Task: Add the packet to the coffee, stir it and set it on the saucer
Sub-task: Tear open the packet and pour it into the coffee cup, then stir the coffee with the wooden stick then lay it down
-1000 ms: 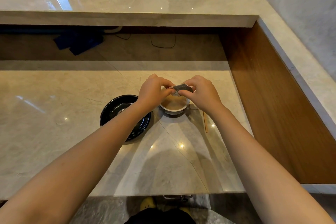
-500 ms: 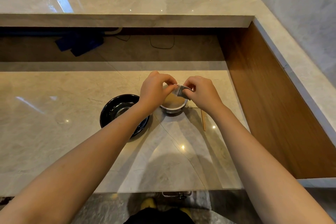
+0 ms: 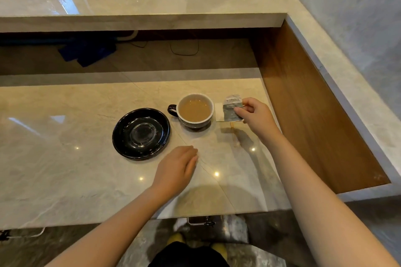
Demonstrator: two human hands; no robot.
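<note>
A coffee cup [image 3: 195,110] with a dark handle on its left stands on the marble counter, filled with light brown coffee. To its left lies an empty black saucer [image 3: 141,133]. My right hand [image 3: 255,116] pinches a grey packet [image 3: 232,108] just right of the cup, low over the counter. Near the front of the counter, below the cup, my left hand [image 3: 176,168] hovers with loose fingers and holds nothing. A thin wooden stirrer [image 3: 234,134] lies on the counter under my right hand, partly hidden.
A wooden side panel [image 3: 303,104] walls off the counter on the right. A raised marble ledge [image 3: 141,21] runs along the back, with a shadowed recess, a cable [image 3: 184,49] and blue cloth [image 3: 86,52] beneath it. The counter's front edge [image 3: 130,219] is near my body.
Both hands were together over the cup on the packet. Now my left hand has let go and pulled back toward me, and my right hand has carried the packet to the right of the cup.
</note>
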